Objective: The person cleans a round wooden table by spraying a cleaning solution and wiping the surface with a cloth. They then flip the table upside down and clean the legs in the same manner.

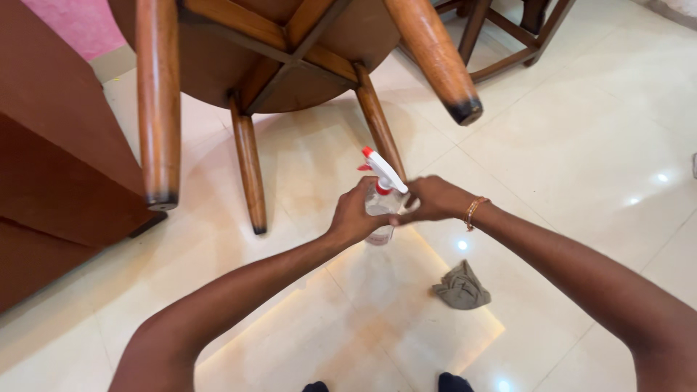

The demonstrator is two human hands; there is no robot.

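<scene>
My left hand [356, 214] wraps around a clear spray bottle [379, 207] with a white and red trigger head, held upright above the tiled floor. My right hand [435, 198], with a thin gold bracelet on the wrist, grips the bottle at its neck just below the trigger head. A wooden stool [276, 51] lies tipped over in front of me, its four legs pointing toward me. The bottle is close to the stool's lower right leg [379, 123].
A crumpled grey-green cloth [462, 287] lies on the glossy cream floor tiles [581, 145] to the right of my arms. A brown wooden cabinet [51, 160] stands on the left. Another stool's base [508, 36] is at the top right.
</scene>
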